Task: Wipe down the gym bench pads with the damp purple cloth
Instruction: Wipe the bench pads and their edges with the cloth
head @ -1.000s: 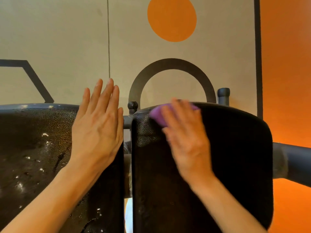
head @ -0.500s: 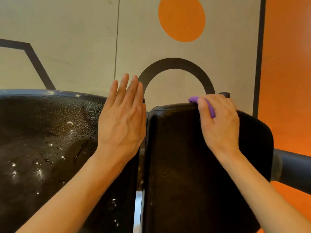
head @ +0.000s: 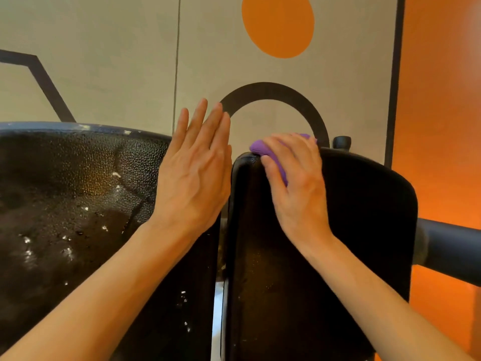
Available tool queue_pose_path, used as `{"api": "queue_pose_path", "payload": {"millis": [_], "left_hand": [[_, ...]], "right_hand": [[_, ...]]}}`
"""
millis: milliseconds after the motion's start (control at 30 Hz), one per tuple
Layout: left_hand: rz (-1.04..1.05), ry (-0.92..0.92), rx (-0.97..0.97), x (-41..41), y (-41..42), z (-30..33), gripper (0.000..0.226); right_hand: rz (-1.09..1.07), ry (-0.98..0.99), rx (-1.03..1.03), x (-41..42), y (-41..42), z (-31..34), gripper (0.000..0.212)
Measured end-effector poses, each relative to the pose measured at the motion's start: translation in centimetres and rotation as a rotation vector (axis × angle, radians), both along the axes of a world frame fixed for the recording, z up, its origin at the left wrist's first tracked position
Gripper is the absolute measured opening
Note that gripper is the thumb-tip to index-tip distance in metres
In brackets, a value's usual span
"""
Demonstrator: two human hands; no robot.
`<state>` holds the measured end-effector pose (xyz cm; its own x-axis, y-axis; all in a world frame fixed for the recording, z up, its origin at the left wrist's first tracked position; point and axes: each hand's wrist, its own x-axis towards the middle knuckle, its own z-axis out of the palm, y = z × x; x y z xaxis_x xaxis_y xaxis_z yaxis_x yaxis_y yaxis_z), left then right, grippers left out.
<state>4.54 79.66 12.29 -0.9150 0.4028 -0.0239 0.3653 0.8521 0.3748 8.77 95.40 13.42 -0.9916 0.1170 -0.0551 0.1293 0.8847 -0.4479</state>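
Right hand (head: 296,183) grips the cloth (head: 263,149) at the right pad's (head: 364,217) 11 o'clock corner; left hand (head: 197,173), fingers straight, braces the left pad (head: 78,191). The cloth could slip off that rounded edge.

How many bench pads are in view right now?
2. The left pad, wet and speckled, sits under the flat left hand. The right pad has the right hand pressing the purple cloth on its top edge. Others may lie out of frame.

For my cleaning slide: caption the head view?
Right hand wipes the right pad with the purple cloth; left hand steadies it.
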Motion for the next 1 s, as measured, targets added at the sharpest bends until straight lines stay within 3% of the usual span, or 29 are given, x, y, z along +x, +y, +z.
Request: {"api": "queue_pose_path", "payload": {"millis": [100,300,500,633,700,867,1000], "left_hand": [[-0.043,0.012,0.03,0.4,-1.3,0.5,0.05],[-0.038,-0.025,-0.021,3.7,-3.9,1.0,0.056],[-0.041,-0.037,-0.019,6.0,-5.7,1.3,0.06],[-0.056,-0.055,-0.003,7.0,-6.9,1.4,0.061],[-0.082,-0.068,-0.013,7.6,-7.5,1.5,0.061],[-0.135,-0.08,-0.01,9.3,-8.7,1.0,0.062],[-0.136,-0.102,0.042,10.3,-9.4,0.7,0.062]], "right_hand": [[0.318,-0.01,0.033,0.2,0.6,0.4,0.037],[0.224,-0.043,0.055,-0.3,-1.0,0.3,0.028],[0.451,0.014,0.337,3.7,-2.1,-0.2,0.033],[0.726,-0.142,0.378,11.5,-3.0,0.1,0.032],[0.801,-0.146,0.426,10.0,-2.3,0.5,0.025],[0.525,-0.076,0.485,1.7,-3.3,0.8,0.025],[0.673,-0.144,0.407,10.8,-4.6,1.1,0.021]]}}
